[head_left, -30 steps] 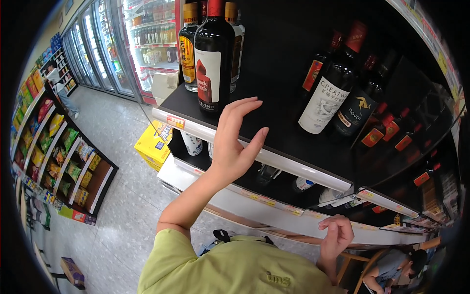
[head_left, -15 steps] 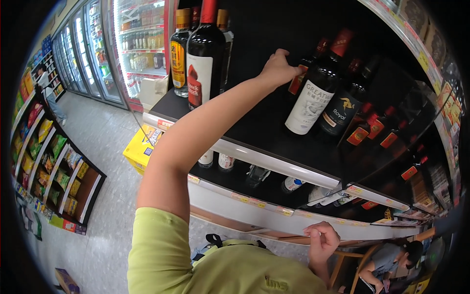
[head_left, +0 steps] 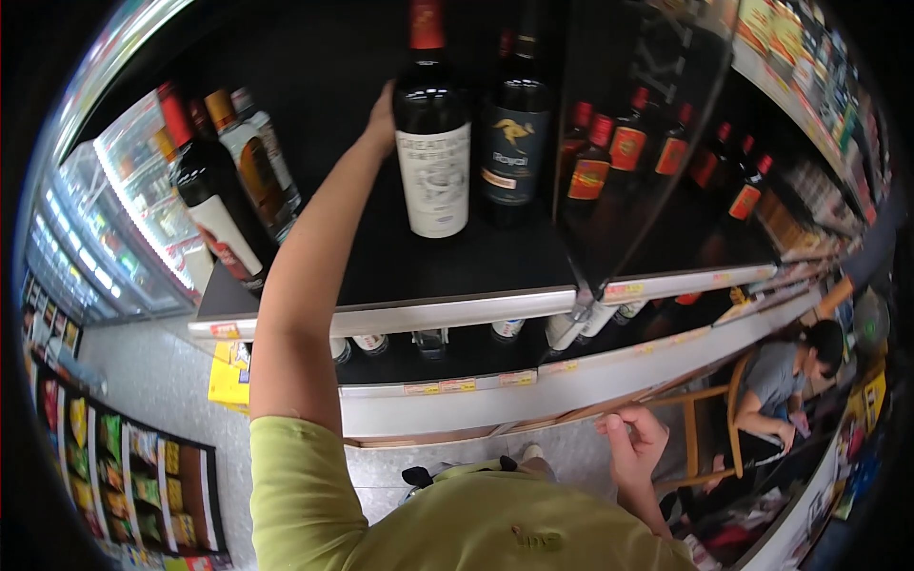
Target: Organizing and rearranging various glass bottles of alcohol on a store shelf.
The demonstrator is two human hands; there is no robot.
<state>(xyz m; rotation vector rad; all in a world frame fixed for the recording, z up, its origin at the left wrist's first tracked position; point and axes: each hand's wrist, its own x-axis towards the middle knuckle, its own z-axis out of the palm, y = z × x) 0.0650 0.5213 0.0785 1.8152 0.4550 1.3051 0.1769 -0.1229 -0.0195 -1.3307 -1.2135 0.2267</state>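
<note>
My left arm reaches up over the black shelf. My left hand (head_left: pixel 383 122) is beside and partly behind a dark wine bottle (head_left: pixel 433 181) with a white label and red cap. Its fingers are hidden by the bottle, so what they touch does not show. Close by on the right stands a wine bottle (head_left: pixel 514 152) with a dark label and gold emblem, and a red cap peeks out behind it. My right hand (head_left: pixel 636 443) hangs low before the shelf front, its fingers curled in, with nothing visible in them.
Left of my arm stand a red-capped wine bottle (head_left: pixel 224 205) and a gold-capped bottle (head_left: pixel 249 167). A clear divider (head_left: pixel 657 124) separates several small red-labelled bottles (head_left: pixel 590 171). A seated person (head_left: pixel 781 381) and a wooden chair (head_left: pixel 714 419) are at right. A snack rack (head_left: pixel 133 466) stands lower left.
The view has swung to the right, so the shelf now faces me more squarely. My left hand has gone further behind the white-labelled bottle. My right hand stays low and curled.
</note>
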